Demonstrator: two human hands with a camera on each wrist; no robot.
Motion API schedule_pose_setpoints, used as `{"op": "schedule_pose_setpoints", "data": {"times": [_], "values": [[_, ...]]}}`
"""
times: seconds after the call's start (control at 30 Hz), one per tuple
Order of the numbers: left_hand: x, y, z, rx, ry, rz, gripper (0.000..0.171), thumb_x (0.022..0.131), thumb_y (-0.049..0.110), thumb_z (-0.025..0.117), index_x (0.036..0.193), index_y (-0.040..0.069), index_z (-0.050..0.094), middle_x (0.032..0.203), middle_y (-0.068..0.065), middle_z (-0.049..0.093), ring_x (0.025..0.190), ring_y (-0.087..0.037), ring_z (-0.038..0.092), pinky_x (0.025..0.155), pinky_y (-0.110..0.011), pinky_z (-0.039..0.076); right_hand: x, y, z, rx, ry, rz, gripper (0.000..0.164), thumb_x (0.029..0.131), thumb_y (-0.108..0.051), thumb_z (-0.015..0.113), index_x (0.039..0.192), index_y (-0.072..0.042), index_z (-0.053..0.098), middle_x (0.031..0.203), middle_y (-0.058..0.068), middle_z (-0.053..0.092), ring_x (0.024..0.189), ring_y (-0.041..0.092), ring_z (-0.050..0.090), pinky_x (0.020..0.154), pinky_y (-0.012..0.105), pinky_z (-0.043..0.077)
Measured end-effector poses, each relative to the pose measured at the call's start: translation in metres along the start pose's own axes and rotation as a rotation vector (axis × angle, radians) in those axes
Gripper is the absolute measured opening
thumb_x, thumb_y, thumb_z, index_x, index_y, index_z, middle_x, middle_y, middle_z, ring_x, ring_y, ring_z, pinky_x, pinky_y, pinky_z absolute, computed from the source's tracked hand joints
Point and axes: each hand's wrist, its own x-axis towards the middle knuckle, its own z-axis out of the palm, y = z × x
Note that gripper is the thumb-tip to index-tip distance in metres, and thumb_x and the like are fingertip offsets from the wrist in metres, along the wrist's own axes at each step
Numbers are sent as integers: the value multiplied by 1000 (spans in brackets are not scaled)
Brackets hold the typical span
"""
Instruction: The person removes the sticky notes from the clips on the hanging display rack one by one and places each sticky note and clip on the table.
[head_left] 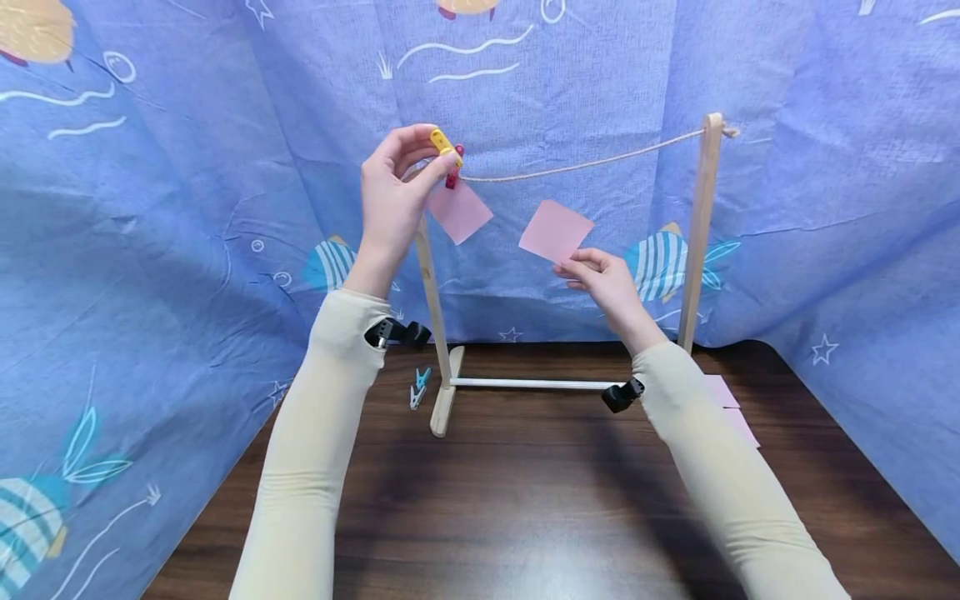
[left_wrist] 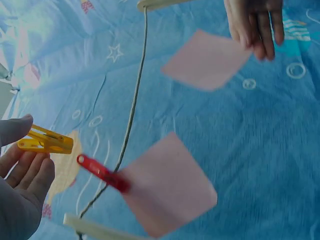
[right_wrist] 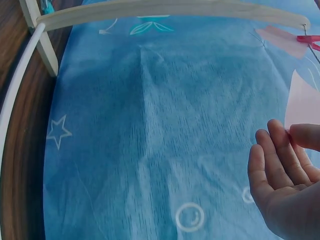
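Note:
Between thumb and fingers, my left hand (head_left: pixel 395 187) pinches a yellow clothespin (left_wrist: pixel 46 142) near the left end of the string (head_left: pixel 570 172). Just beside it, a red clothespin (left_wrist: pixel 102 173) clips one pink paper square (head_left: pixel 461 212) to that string. My right hand (head_left: pixel 603 279) pinches the lower corner of a second pink paper square (head_left: pixel 557 231), held in the air below the string and apart from it. In the right wrist view, thumb and fingertips meet at the edge of this paper (right_wrist: pixel 303 102).
The string hangs between two wooden posts, the right post (head_left: pixel 701 233) and the left post (head_left: pixel 432 300), joined by a white rod (head_left: pixel 532 384). Light-blue and white clothespins (head_left: pixel 419 387) lie by the left foot. More pink papers (head_left: pixel 731 412) lie at right on the dark table (head_left: pixel 517 500).

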Motion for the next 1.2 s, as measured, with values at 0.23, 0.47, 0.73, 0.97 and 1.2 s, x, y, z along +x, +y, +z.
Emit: {"op": "schedule_pose_setpoints", "data": {"times": [0.23,0.47,0.73,0.97,1.2], "values": [[-3,-6,-23,40,28,29,34,87,5,79,120,2,69,106,-6,66,103,-21,63,97,-31,53,-12,1,-21,6,17,-8,22,101,-19,64,112,0,62,93,-8,76,95,6,71,88,26,55],[-12,-18,-50,151,64,-7,36,89,14,79,123,5,70,108,-4,66,103,-19,61,89,-27,56,-31,9,-48,-52,59,0,28,101,-22,65,116,2,62,97,-6,77,94,2,70,85,21,55],[-25,-34,-81,229,124,-84,38,89,17,80,125,9,71,109,-2,66,103,-17,61,85,-22,54,-57,21,-82,-57,74,20,27,100,-22,67,113,1,61,94,-9,77,92,1,71,82,16,54],[-37,-52,-105,243,145,-158,44,88,9,79,131,7,67,114,-2,64,102,-15,60,84,-20,54,-79,30,-116,-31,100,13,22,98,-17,68,110,2,64,94,-5,77,92,3,72,81,15,54],[-52,-78,-126,323,145,-256,53,88,4,78,138,6,62,117,-1,62,102,-12,60,84,-19,51,-99,34,-143,-48,161,30,10,96,-11,70,106,-10,72,90,-8,77,86,4,73,78,14,55]]}}
